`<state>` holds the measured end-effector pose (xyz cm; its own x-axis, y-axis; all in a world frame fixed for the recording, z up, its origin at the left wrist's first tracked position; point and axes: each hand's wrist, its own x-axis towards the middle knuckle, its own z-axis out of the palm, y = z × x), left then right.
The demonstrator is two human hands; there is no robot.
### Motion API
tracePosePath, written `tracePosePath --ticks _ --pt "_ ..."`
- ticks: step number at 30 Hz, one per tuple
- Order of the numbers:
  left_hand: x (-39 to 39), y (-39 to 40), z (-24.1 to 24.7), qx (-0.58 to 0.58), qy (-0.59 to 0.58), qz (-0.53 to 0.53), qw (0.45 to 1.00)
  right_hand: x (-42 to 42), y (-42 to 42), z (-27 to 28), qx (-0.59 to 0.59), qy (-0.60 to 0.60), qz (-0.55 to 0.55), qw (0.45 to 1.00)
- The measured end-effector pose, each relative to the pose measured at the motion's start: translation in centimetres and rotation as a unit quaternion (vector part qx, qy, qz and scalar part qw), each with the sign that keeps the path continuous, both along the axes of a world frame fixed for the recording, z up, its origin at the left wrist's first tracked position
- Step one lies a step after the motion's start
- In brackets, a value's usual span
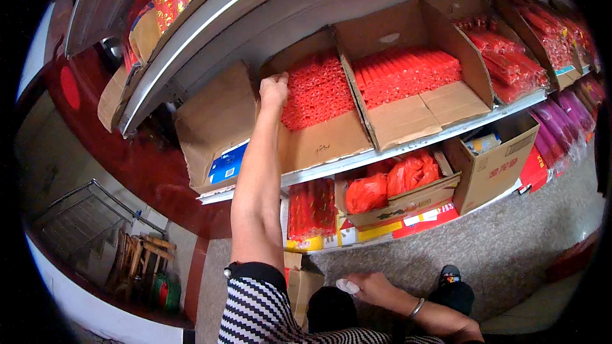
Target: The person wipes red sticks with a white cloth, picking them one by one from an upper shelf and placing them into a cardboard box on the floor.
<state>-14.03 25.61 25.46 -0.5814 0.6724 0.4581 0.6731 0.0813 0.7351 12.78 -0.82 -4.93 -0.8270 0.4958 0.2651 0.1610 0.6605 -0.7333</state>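
Note:
My left hand [274,90] reaches up to the shelf, fingers curled at the upper left side of a cardboard box [330,145]. Inside that box is a stack of red sticks in clear wrap [315,88], their round ends facing me. The fingertips are partly hidden, so whether they grip the box wall or the sticks is unclear. Down by my legs, my right hand [375,289] is closed around a crumpled white piece [347,286], perhaps tissue or thin plastic. A second cardboard box [406,124] beside the first holds more red sticks [406,74].
A tilted carton [217,119] with a blue packet [228,162] sits left of my arm. An upper shelf edge [205,24] curves overhead. Below are red plastic bags [392,184] in a box and a taller carton [499,167]. Wooden stools [141,263] stand near a metal railing [91,196].

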Motion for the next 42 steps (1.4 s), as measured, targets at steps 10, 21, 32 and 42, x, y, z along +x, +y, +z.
tracePosePath --ticks 10,21,32,42 --pt "0.0 -1.6 -1.0 0.084 0.154 0.023 0.984 -0.3 -0.1 -1.8 0.017 -0.001 0.010 1.000" --pt "0.5 -0.7 -0.7 0.036 0.210 0.067 0.975 -0.2 -0.8 -0.5 0.017 -0.038 -0.006 0.999" --pt "7.0 0.3 0.3 0.010 0.085 -0.132 0.988 -0.4 -0.4 -1.7 0.025 0.054 0.000 0.998" --pt "5.4 2.3 -0.4 -0.034 0.034 -0.174 0.984 -0.5 -0.7 0.0 0.012 -0.029 0.007 0.999"
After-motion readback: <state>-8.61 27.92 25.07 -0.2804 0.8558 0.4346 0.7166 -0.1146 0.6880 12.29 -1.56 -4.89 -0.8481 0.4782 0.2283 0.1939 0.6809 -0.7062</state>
